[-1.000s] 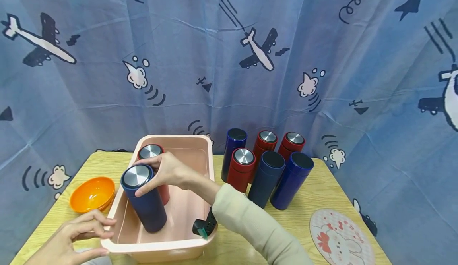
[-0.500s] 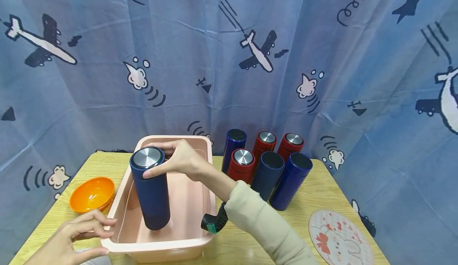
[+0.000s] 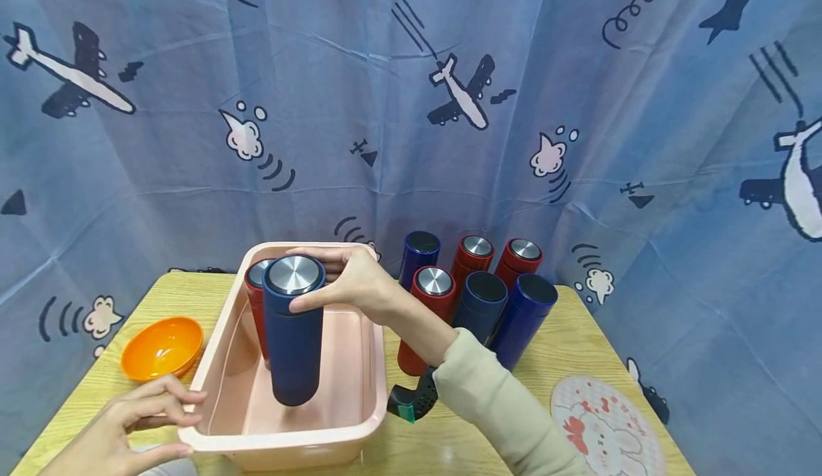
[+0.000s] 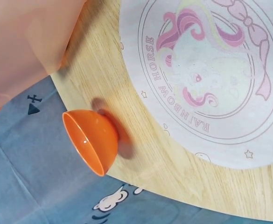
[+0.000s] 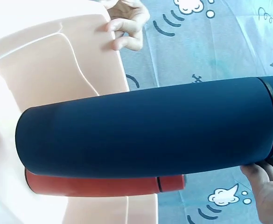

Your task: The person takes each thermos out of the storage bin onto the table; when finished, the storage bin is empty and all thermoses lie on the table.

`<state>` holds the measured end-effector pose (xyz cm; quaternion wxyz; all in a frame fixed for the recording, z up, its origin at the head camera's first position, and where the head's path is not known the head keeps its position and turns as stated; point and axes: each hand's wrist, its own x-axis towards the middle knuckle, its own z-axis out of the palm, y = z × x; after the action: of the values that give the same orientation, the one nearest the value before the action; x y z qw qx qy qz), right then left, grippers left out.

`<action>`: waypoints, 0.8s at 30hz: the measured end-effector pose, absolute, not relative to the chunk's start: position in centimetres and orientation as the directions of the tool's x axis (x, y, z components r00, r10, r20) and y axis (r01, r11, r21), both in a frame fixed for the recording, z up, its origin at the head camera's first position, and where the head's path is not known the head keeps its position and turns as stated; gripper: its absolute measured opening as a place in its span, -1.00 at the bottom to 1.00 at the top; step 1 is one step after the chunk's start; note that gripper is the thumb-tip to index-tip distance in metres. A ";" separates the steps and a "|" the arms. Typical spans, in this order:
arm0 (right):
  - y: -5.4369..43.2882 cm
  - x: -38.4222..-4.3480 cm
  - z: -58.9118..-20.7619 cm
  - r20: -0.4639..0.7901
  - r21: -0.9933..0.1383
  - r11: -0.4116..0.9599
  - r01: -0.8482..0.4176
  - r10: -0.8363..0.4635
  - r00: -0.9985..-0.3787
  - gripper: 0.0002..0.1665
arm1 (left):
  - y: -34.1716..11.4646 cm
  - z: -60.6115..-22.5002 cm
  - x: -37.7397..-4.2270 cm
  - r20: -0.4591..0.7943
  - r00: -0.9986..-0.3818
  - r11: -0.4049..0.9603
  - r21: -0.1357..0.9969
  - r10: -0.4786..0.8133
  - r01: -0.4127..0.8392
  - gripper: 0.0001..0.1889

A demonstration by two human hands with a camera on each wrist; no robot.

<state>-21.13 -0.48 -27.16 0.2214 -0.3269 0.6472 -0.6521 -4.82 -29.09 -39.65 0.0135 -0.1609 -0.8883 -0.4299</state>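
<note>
My right hand (image 3: pixel 362 287) grips a dark blue thermos flask (image 3: pixel 294 351) around its upper end, just below the steel-topped lid. The flask is upright inside a pale pink plastic tub (image 3: pixel 289 440), and in the right wrist view its blue body (image 5: pixel 145 130) fills the middle. A red thermos flask (image 3: pixel 255 312) stands in the tub behind it, partly hidden. My left hand (image 3: pixel 131 419) holds the near left corner of the tub, fingers and thumb at the rim. The left wrist view shows no part of that hand.
Several red and blue thermos flasks (image 3: pixel 507 319) stand together right of the tub. An orange bowl (image 3: pixel 160 351) is at its left. A round rabbit mat (image 3: pixel 606 426) lies at the front right, a round Rainbow Horse mat (image 4: pixel 211 79) near the left wrist. A patterned curtain (image 3: pixel 411 105) hangs behind.
The right hand has moved the blue flask rightward and a little up within the tub, and stood it straighter. The red flask shows at its left now. The left hand stays at the rim.
</note>
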 end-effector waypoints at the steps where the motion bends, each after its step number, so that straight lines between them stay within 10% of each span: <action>1: -0.2 -21.1 -27.0 0.133 -0.990 -0.058 -0.132 -0.712 -0.690 -0.21 | -29.1 -39.6 -4.8 0.165 -0.946 0.575 0.760 0.278 0.301 -0.80; 24: 4.5 -20.7 -21.9 0.156 -0.981 -0.021 -0.192 -0.674 -0.722 -0.28 | -29.2 -39.8 -4.8 0.242 -0.918 0.530 0.758 0.313 0.380 -0.72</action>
<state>-20.65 4.46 -21.93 0.1886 -0.3214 0.6736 -0.6383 -4.79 -29.24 -39.76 0.0379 -0.1985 -0.8738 -0.4424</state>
